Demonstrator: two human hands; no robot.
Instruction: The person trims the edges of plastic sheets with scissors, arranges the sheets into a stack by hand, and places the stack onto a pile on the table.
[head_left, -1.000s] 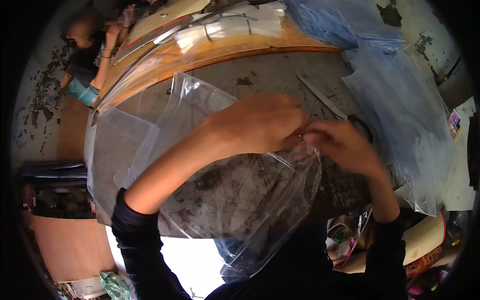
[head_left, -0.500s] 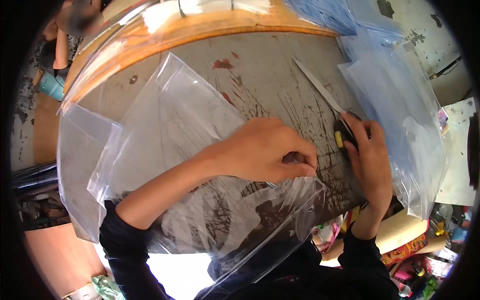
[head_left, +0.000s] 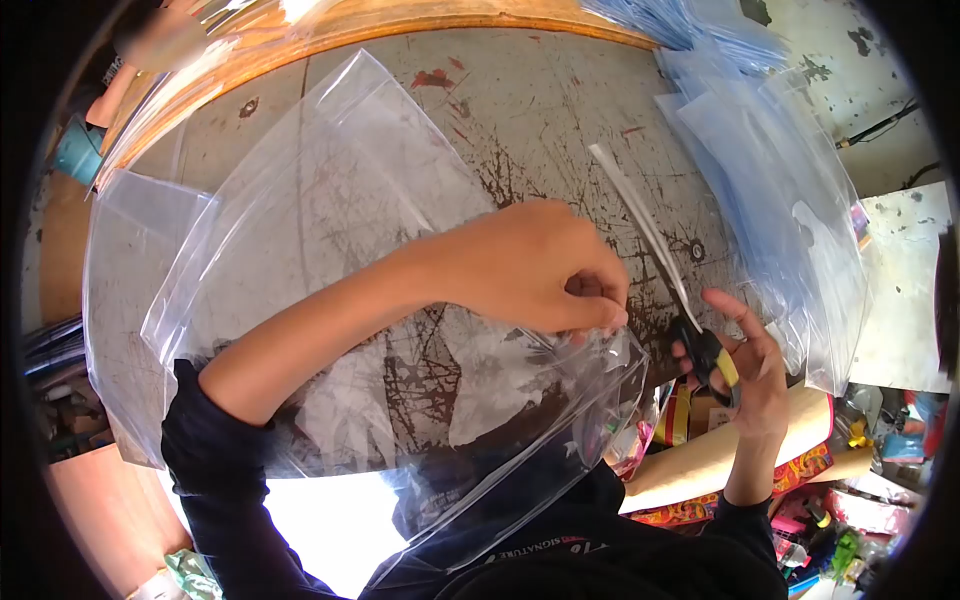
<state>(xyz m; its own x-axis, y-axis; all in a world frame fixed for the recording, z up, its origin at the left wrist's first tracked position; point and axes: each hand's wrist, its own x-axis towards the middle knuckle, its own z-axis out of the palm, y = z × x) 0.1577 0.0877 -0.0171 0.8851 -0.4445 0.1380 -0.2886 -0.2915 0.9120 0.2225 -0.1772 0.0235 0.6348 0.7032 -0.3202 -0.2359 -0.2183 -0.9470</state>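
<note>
My left hand (head_left: 560, 270) pinches the edge of a clear plastic sheet (head_left: 570, 400), closed with thumb against fingers. The pinched sheet hangs over the near table edge in front of my body. My right hand (head_left: 762, 390), palm turned up, holds scissors (head_left: 655, 245) by their black and yellow handles. Their long blades lie close together and point away from me over the table. Another clear plastic piece (head_left: 380, 150) with a folded-looking edge lies flat beyond my left forearm; I cannot tell whether it joins the held sheet.
A scratched grey table (head_left: 520, 110) fills the middle. Bluish plastic sheets (head_left: 740, 170) are piled along its right side. A person (head_left: 115, 75) is at the far left, near a teal container (head_left: 78, 150). A cream roll (head_left: 690, 475) and coloured clutter lie below the table's right edge.
My right hand has lifted the scissors off the table and turned palm up, drawing them slightly nearer. My left hand keeps its pinch on the sheet. The view has shifted slightly.
</note>
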